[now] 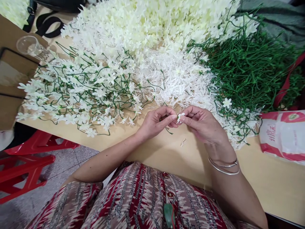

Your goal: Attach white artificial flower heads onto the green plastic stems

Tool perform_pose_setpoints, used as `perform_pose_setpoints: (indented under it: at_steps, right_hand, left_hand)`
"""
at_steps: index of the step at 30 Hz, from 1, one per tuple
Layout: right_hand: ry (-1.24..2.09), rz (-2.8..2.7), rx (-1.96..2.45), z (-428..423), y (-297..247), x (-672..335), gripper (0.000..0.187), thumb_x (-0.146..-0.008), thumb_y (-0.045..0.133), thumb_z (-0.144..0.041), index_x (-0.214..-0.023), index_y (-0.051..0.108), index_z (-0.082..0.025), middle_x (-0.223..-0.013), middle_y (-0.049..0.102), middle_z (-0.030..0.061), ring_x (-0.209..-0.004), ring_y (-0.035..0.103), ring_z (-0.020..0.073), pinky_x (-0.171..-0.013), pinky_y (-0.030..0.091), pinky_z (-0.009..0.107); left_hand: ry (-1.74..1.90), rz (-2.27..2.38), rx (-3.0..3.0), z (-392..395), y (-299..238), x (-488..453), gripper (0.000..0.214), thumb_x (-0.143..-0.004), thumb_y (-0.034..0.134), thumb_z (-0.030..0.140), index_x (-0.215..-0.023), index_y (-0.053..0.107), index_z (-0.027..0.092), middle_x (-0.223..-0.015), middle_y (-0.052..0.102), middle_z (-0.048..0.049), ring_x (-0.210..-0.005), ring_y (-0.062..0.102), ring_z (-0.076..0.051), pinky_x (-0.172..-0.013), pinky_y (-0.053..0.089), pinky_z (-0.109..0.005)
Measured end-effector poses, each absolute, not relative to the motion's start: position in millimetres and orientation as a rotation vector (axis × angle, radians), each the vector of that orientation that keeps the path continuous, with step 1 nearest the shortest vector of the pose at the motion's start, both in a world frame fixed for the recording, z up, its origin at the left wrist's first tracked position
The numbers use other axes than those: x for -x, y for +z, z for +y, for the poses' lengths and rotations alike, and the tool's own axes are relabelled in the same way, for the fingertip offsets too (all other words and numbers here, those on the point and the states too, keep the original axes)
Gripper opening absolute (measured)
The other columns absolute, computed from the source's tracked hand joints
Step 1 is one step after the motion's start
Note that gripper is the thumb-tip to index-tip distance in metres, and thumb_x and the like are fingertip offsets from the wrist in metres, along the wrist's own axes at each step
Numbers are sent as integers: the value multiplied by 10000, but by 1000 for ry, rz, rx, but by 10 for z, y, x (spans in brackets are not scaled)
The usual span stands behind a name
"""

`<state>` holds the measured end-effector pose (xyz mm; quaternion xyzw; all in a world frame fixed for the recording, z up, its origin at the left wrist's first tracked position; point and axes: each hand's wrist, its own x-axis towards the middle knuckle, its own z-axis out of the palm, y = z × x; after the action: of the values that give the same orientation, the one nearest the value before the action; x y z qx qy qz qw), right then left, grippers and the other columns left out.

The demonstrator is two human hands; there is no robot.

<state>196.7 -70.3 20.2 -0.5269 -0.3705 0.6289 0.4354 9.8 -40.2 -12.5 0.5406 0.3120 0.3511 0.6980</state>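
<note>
My left hand (pixel 160 121) and my right hand (pixel 202 124) meet fingertip to fingertip just above the table. The right thumb and fingers pinch a small white artificial flower (pixel 180 117). A thin green plastic stem (pixel 169 131) pokes out below the left fingers, which are closed around it; the fingertips hide where stem and flower meet. Behind the hands spreads a heap of thin white plastic stamens (pixel 176 82). Stemmed white flowers (pixel 95 92) lie piled to the left, and a mound of green stems (pixel 247 70) is at the right.
Loose white petals (pixel 133 25) form a large heap at the back. A clear plastic cup (pixel 35 47) lies near a cardboard box (pixel 11 66) at left. A red-and-white packet (pixel 283 135) sits at right. A few stamens (pixel 183 142) lie near me. Red stools (pixel 28 168) stand at lower left.
</note>
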Motion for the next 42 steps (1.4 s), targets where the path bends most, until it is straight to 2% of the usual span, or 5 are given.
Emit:
perform_pose_setpoints:
  at_steps: [20,25,30,35,42]
  right_hand:
    - [1474,-949,1347,-717,99,-1949,337,-678,962,-429,-756,693,-242,-719,686,-20,-670,626,141,-710,568,322]
    - [1428,-1023,1377,-740,163,-2078,345,-678,951,-452,-881,735,-276,-838,716,0,-779,667,182,-772,591,359]
    - [1152,-1375,1546,-887,358,-2269,236,-838,836,-456,-894,711,-263,-853,700,19,-791,642,194,-746,537,354]
    - [960,-2099,1579,-1106,484,-2240,60,-939,691,-227,-888,685,-259,-892,715,38,-808,643,222,-747,470,370]
    - [940,-2306,1510,-1232,282,-2218,198,-1008,558,-152,-841,633,-227,-855,656,49,-808,638,217,-718,459,349]
  left_hand:
    - [769,691,-1169,-372,-131,-102,521,-860,801,651,-939,674,152,-764,782,-30,-692,779,-135,-668,621,-214]
    - [808,669,-1186,-381,-114,-109,499,-877,793,638,-937,674,157,-800,782,-36,-736,786,-143,-740,635,-248]
    - [930,687,-1136,-387,-103,-89,492,-888,788,630,-938,654,159,-819,748,-15,-728,772,-124,-743,619,-239]
    - [942,646,-1260,-412,-24,-45,420,-938,752,579,-920,686,164,-794,717,-11,-679,700,-98,-675,580,-224]
    - [748,592,-1505,-439,29,-10,242,-964,701,398,-930,745,163,-770,702,-14,-613,555,-84,-569,415,-215]
